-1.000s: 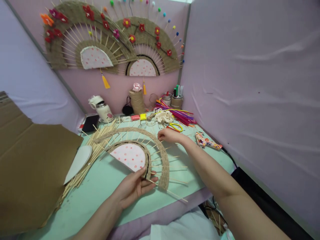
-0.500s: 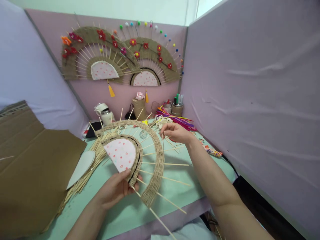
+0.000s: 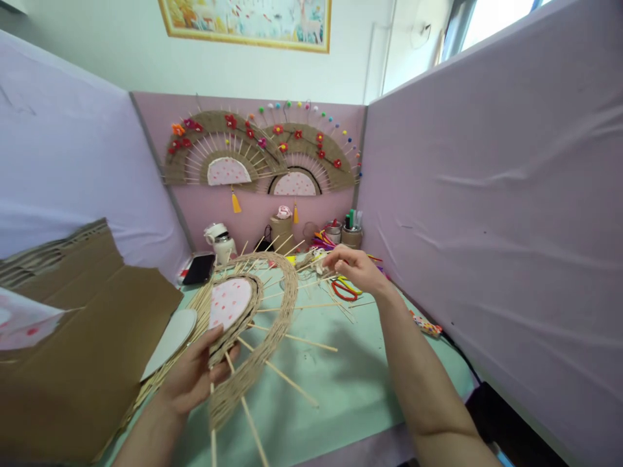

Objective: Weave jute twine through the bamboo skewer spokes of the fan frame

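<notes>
My left hand (image 3: 202,370) grips a half-made fan (image 3: 285,311) at its lower left part, the thumb on the white half-round centre (image 3: 230,301) with pink dots. Thin wooden sticks (image 3: 292,383) spread from the centre and pass through a wide curved band woven of brown twine. The fan is tilted, its open sticks pointing right and toward me. Beyond the band's right edge, my right hand (image 3: 357,267) is raised with its thumb and fingers drawn together. Whatever lies between those fingertips is too small to make out.
Scissors (image 3: 345,290) with red and yellow handles lie below my right hand. Brown cardboard (image 3: 97,350) and a white oval piece (image 3: 170,340) are at left. A bottle (image 3: 221,243), phone (image 3: 199,269), twine spool (image 3: 281,233) and pen cans (image 3: 351,237) stand behind. Finished fans (image 3: 321,139) hang on the partition.
The view has tipped upward. My left hand has shifted left with the fan, which is turned more steeply. My right hand has moved away from the woven band, widening the gap.
</notes>
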A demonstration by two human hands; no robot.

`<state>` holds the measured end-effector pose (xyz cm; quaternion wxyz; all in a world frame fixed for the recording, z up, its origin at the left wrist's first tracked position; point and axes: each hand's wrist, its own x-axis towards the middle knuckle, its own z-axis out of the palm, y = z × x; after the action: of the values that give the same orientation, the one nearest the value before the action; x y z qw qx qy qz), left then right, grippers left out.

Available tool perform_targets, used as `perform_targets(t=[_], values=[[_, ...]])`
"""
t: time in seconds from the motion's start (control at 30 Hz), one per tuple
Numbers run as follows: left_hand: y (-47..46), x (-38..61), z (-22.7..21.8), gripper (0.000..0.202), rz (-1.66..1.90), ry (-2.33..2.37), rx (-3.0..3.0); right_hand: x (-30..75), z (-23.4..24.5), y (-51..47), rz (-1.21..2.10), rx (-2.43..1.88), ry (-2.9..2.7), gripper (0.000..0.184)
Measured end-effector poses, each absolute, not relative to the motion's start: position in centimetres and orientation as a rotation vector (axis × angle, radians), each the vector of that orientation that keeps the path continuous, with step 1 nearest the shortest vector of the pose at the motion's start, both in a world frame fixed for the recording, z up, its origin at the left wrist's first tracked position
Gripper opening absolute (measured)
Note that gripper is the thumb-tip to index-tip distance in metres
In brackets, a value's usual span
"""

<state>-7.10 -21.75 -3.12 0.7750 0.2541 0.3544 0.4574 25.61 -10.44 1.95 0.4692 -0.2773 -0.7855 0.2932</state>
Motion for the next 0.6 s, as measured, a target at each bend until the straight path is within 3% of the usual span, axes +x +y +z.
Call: perform_targets(t=[0.1,0.2,0.43,0.6], values=[[-21.7,-8.1,-2.8,0.029,1.011,0.731,0.420,26.0,2.7,-10.5,0.662,-0.758,-1.905,0.036],[-21.2,-8.3,-2.8,0.034,1.043,0.587,0.275,25.8,2.4,-9.8,0.811,-0.712,-1.835,0.038],[-20.1,-4.8,-4.0,0.030,1.074,0.161,0.073,22.8,0.9,-6.8,1.069,-0.431,-1.546,0.028],[-20.4,-1.8,-5.3,0.026,1.084,0.014,0.040,20.8,2.4,-6.9,1.032,-0.436,-1.491,0.030]])
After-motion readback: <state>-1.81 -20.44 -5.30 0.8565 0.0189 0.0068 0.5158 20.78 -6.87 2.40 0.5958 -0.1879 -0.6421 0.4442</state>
